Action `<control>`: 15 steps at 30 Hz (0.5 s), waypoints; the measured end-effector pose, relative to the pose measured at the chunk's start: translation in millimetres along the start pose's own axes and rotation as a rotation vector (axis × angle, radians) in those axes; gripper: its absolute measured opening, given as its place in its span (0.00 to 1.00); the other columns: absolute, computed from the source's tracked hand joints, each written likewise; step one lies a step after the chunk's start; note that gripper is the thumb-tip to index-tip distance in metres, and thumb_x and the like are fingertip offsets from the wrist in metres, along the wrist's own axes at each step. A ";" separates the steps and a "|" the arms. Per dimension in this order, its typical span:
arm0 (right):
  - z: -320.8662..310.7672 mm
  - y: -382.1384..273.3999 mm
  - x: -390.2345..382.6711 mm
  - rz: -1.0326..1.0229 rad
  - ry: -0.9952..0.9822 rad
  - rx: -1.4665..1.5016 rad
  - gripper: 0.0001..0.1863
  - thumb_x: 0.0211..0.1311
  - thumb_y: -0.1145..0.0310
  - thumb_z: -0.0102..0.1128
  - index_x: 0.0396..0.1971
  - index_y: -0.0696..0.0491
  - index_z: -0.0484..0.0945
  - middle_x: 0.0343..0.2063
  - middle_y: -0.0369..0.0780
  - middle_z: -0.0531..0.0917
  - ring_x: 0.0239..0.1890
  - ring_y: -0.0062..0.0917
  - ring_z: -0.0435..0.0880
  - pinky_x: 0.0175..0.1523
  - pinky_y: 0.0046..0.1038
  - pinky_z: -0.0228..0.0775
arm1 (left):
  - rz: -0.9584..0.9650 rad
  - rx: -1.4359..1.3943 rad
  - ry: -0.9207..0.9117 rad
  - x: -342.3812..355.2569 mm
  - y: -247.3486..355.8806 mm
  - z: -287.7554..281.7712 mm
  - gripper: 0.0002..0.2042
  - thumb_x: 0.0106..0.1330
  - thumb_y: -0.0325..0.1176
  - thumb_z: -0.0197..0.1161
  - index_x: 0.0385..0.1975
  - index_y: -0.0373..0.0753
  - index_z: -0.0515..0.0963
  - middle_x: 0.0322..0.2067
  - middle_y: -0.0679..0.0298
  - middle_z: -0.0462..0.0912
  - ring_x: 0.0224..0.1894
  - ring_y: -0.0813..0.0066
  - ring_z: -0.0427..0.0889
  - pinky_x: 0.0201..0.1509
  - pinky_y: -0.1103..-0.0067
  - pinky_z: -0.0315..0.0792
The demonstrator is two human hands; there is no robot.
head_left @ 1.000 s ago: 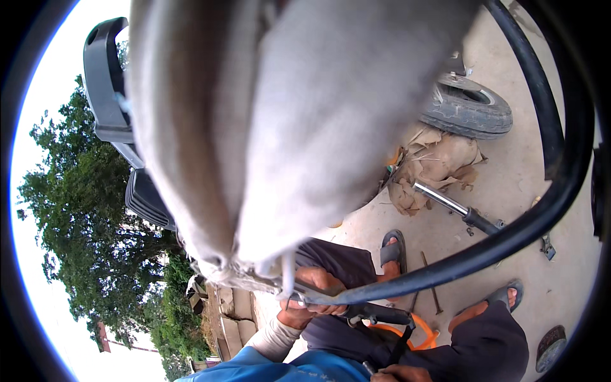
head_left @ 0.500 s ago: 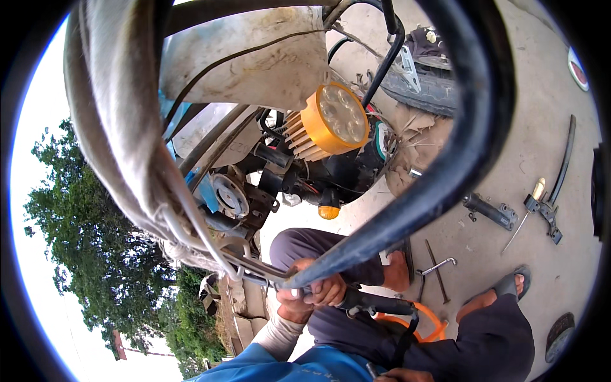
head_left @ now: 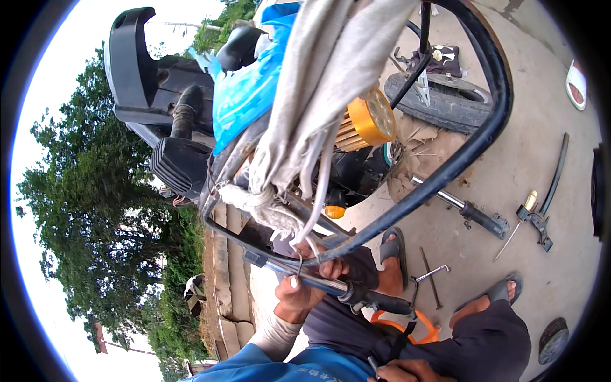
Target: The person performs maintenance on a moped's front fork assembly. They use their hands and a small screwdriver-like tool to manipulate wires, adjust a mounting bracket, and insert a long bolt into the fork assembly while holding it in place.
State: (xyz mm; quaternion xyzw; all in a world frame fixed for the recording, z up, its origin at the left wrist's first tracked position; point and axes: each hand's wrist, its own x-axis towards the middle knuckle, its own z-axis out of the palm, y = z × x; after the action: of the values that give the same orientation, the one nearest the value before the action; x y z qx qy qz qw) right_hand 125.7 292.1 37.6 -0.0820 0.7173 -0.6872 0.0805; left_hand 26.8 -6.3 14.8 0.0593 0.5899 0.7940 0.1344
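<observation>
My left hand [head_left: 304,290] is closed around a motorcycle fork leg [head_left: 321,280], with its chrome tube at the upper left and its black lower part to the right. The fork leg lies tilted above my thighs, just beneath a bent black metal bar [head_left: 420,213]. Ragged pale cloth [head_left: 273,213] is wrapped on the motorcycle frame and hangs just above my fingers. Low in the view, my right hand [head_left: 410,370] is closed on a dark tool with a metal tip [head_left: 373,363]; most of it is hidden, so its kind does not show.
An orange round lamp [head_left: 379,121] and an amber indicator [head_left: 335,211] sit on the motorcycle. On the ground lie a tyre [head_left: 439,105], another fork leg [head_left: 477,215], a T-shaped wrench [head_left: 436,272], a screwdriver [head_left: 525,210] and a curved dark bar [head_left: 557,172]. Orange plastic [head_left: 426,332] shows beside my legs.
My view has shifted, showing more of the motorcycle's left side and moving the cloth and lamp rightward. More of the fork leg's chrome tube shows. Both hands keep their hold.
</observation>
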 end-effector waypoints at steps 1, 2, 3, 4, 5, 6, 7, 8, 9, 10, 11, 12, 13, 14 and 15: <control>2.2 0.2 -0.5 -0.002 0.008 -0.015 0.10 0.61 0.72 0.66 0.42 0.53 0.78 0.36 0.41 0.82 0.34 0.36 0.85 0.34 0.32 0.77 | 0.008 -0.065 0.084 -4.8 4.9 -1.7 0.26 0.55 0.42 0.68 0.52 0.47 0.67 0.39 0.62 0.71 0.45 0.62 0.71 0.55 0.61 0.67; 3.7 0.5 -1.1 -0.005 0.016 -0.029 0.10 0.61 0.72 0.66 0.42 0.53 0.78 0.36 0.41 0.82 0.34 0.36 0.85 0.34 0.32 0.77 | 0.020 -0.137 0.144 -8.0 10.0 -3.7 0.27 0.54 0.42 0.69 0.53 0.47 0.67 0.40 0.62 0.71 0.47 0.61 0.71 0.57 0.60 0.67; 4.1 0.3 -0.2 -0.010 0.010 -0.053 0.10 0.61 0.72 0.66 0.42 0.53 0.78 0.36 0.41 0.82 0.34 0.36 0.85 0.34 0.32 0.77 | 0.031 -0.211 0.202 -8.5 15.2 -2.9 0.28 0.53 0.41 0.70 0.55 0.48 0.67 0.42 0.62 0.71 0.49 0.61 0.70 0.59 0.59 0.67; 4.1 0.2 0.7 -0.015 0.004 -0.075 0.10 0.61 0.72 0.66 0.42 0.53 0.78 0.36 0.41 0.82 0.35 0.36 0.84 0.34 0.32 0.77 | 0.041 -0.276 0.230 -7.9 21.9 2.3 0.29 0.51 0.39 0.71 0.54 0.45 0.69 0.45 0.64 0.70 0.52 0.63 0.70 0.61 0.58 0.67; 4.1 0.2 1.3 -0.019 -0.002 -0.096 0.10 0.61 0.72 0.66 0.42 0.53 0.78 0.35 0.41 0.81 0.35 0.36 0.84 0.34 0.32 0.76 | 0.043 -0.297 0.224 -9.3 25.8 -0.6 0.29 0.51 0.38 0.70 0.54 0.44 0.69 0.45 0.64 0.70 0.52 0.63 0.70 0.61 0.58 0.67; 5.4 0.4 1.3 -0.024 -0.005 -0.091 0.11 0.61 0.71 0.66 0.42 0.53 0.78 0.35 0.41 0.81 0.35 0.36 0.84 0.34 0.32 0.76 | 0.042 -0.316 0.220 -10.5 29.7 -3.6 0.29 0.50 0.38 0.70 0.54 0.43 0.69 0.46 0.65 0.70 0.53 0.63 0.70 0.61 0.58 0.67; 6.6 0.9 1.2 -0.028 -0.008 -0.086 0.11 0.61 0.71 0.66 0.42 0.53 0.78 0.35 0.41 0.81 0.35 0.36 0.84 0.34 0.32 0.76 | 0.041 -0.334 0.216 -12.0 32.7 -5.2 0.29 0.50 0.37 0.69 0.54 0.42 0.69 0.46 0.65 0.69 0.53 0.64 0.71 0.62 0.58 0.66; 7.3 0.8 0.9 -0.032 -0.010 -0.079 0.11 0.61 0.71 0.66 0.42 0.53 0.77 0.35 0.41 0.81 0.35 0.36 0.84 0.34 0.32 0.76 | 0.026 -0.339 0.249 -15.4 34.8 -4.8 0.30 0.48 0.36 0.68 0.53 0.40 0.68 0.47 0.65 0.69 0.51 0.65 0.71 0.62 0.58 0.64; 8.3 0.7 0.7 -0.030 -0.009 -0.080 0.11 0.61 0.72 0.66 0.42 0.53 0.77 0.35 0.41 0.81 0.35 0.36 0.84 0.34 0.32 0.76 | 0.031 -0.354 0.252 -15.4 34.6 -4.2 0.29 0.48 0.36 0.68 0.53 0.40 0.68 0.47 0.65 0.69 0.51 0.65 0.71 0.62 0.59 0.64; 9.1 0.4 0.3 -0.028 -0.007 -0.081 0.11 0.61 0.72 0.66 0.42 0.53 0.77 0.35 0.41 0.81 0.35 0.36 0.84 0.34 0.32 0.76 | 0.036 -0.368 0.254 -14.8 34.2 -3.8 0.29 0.48 0.36 0.68 0.52 0.40 0.68 0.46 0.65 0.69 0.50 0.66 0.71 0.62 0.59 0.63; 9.9 0.1 -0.5 -0.026 -0.003 -0.083 0.11 0.61 0.72 0.66 0.42 0.53 0.77 0.35 0.41 0.81 0.35 0.36 0.84 0.34 0.32 0.76 | 0.040 -0.383 0.255 -14.1 33.7 -3.8 0.29 0.47 0.36 0.68 0.52 0.41 0.69 0.46 0.65 0.70 0.49 0.66 0.71 0.61 0.59 0.63; 10.0 -0.9 -1.9 -0.024 0.008 -0.084 0.11 0.61 0.72 0.66 0.42 0.53 0.77 0.35 0.41 0.81 0.35 0.36 0.84 0.34 0.32 0.76 | 0.039 -0.395 0.251 -12.7 32.4 -4.6 0.28 0.47 0.36 0.68 0.51 0.41 0.69 0.45 0.66 0.70 0.48 0.67 0.71 0.60 0.60 0.63; 10.3 -1.9 -3.8 -0.021 0.023 -0.088 0.11 0.61 0.72 0.66 0.42 0.54 0.77 0.35 0.42 0.81 0.35 0.36 0.84 0.34 0.32 0.77 | 0.035 -0.409 0.244 -10.7 31.4 -6.2 0.28 0.47 0.35 0.68 0.51 0.41 0.69 0.44 0.66 0.71 0.48 0.67 0.72 0.60 0.61 0.63; 10.9 -3.1 -6.2 -0.017 0.044 -0.094 0.11 0.61 0.72 0.65 0.42 0.54 0.77 0.35 0.42 0.81 0.35 0.37 0.84 0.35 0.32 0.77 | 0.029 -0.425 0.231 -7.0 30.6 -7.2 0.27 0.47 0.35 0.68 0.50 0.42 0.69 0.44 0.66 0.71 0.47 0.68 0.72 0.59 0.62 0.63; 10.0 -4.0 -7.2 -0.017 0.057 -0.093 0.11 0.61 0.73 0.65 0.42 0.54 0.77 0.35 0.42 0.81 0.35 0.37 0.84 0.35 0.32 0.77 | 0.023 -0.413 0.212 2.3 29.7 -1.0 0.26 0.48 0.34 0.68 0.49 0.43 0.70 0.42 0.67 0.72 0.46 0.70 0.72 0.56 0.65 0.63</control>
State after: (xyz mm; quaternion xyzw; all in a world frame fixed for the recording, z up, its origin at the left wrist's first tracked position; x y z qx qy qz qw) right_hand 135.0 283.9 41.2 -0.0722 0.7498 -0.6557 0.0501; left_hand 20.1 -14.6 42.7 -0.0464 0.4252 0.9010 0.0720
